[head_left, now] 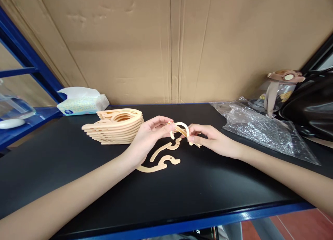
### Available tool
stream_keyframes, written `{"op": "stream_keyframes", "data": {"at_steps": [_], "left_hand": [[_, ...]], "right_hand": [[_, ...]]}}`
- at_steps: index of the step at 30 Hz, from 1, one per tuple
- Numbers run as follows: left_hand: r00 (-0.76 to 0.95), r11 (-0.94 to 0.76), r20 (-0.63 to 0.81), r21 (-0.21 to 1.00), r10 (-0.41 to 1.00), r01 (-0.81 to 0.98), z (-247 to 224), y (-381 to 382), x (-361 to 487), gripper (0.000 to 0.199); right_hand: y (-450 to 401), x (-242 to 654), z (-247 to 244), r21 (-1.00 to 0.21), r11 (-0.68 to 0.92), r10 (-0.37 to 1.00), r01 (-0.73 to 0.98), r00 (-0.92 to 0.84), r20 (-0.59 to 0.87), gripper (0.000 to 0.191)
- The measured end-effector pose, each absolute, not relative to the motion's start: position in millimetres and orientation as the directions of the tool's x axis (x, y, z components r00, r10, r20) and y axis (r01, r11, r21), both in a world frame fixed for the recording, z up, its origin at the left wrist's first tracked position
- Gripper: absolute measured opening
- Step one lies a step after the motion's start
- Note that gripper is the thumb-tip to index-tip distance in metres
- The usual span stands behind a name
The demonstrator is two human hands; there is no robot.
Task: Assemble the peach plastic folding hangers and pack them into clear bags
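Between my two hands, above the black table [208, 184], is a cream plastic piece [185, 129] with a curved loop and a straight bar. My left hand [152, 132] pinches its left end between thumb and fingers. At its right end, my right hand [205, 137] is closed on the same piece. Below them on the table lie loose curved cream pieces: one with a hooked end and a small hole [170, 159], and a slimmer curved one [160, 151] beside a small hook [175, 145]. A stack of cream hangers [117, 127] rises left of my left hand.
A tissue box [82, 102] stands at the back left. Crumpled clear plastic bags [260, 123] lie at the right, by a bottle with a brown lid [281, 90] and a black bag [309, 104]. Cardboard [130, 49] lines the back; a blue frame [28, 49] is at the left.
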State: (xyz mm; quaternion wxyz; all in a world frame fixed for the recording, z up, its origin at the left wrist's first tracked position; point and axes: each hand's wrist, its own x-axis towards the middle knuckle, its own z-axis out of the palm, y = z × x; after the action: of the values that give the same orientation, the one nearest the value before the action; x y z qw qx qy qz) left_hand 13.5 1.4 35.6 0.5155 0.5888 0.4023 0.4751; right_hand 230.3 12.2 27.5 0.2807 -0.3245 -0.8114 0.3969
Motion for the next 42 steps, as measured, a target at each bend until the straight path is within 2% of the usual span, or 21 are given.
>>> {"op": "stream_keyframes", "data": {"at_steps": [7, 13, 22, 26, 31, 34, 42], "left_hand": [[0.2, -0.224, 0.238, 0.97, 0.95, -0.089, 45.8, -1.2, 12.3, 0.019], [0.222, -0.254, 0.271, 0.962, 0.936, -0.103, 48.9, -5.0, 13.1, 0.021], [0.252, -0.208, 0.225, 0.974, 0.941, -0.091, 48.2, -5.9, 14.9, 0.02], [0.264, -0.196, 0.217, 0.975, 0.94, -0.104, 49.8, -7.5, 16.2, 0.017], [0.26, -0.191, 0.21, 0.977, 0.942, -0.097, 50.4, -8.5, 15.9, 0.017], [0.234, -0.191, 0.209, 0.977, 0.949, -0.097, 50.5, -8.4, 15.8, 0.018], [0.214, -0.17, 0.188, 0.98, 0.958, -0.102, 51.8, -9.4, 18.4, 0.019]], "right_hand": [[17.6, 233.2, 28.4, -0.924, 0.326, 0.776, 0.198, -0.614, 0.143, 0.014], [18.9, 233.5, 29.9, -0.923, 0.343, 0.781, 0.174, -0.599, 0.177, 0.012], [9.9, 231.6, 29.6, -0.736, 0.607, 0.651, 0.301, -0.719, 0.243, 0.009], [11.0, 231.0, 25.3, -0.641, 0.709, 0.58, 0.293, -0.759, 0.295, 0.012], [11.3, 232.0, 24.1, -0.493, 0.786, 0.553, 0.373, -0.78, 0.292, 0.018], [9.2, 232.5, 23.9, -0.462, 0.802, 0.55, 0.379, -0.77, 0.323, 0.018], [5.2, 233.2, 23.4, -0.44, 0.832, 0.543, 0.337, -0.66, 0.52, 0.018]]}}
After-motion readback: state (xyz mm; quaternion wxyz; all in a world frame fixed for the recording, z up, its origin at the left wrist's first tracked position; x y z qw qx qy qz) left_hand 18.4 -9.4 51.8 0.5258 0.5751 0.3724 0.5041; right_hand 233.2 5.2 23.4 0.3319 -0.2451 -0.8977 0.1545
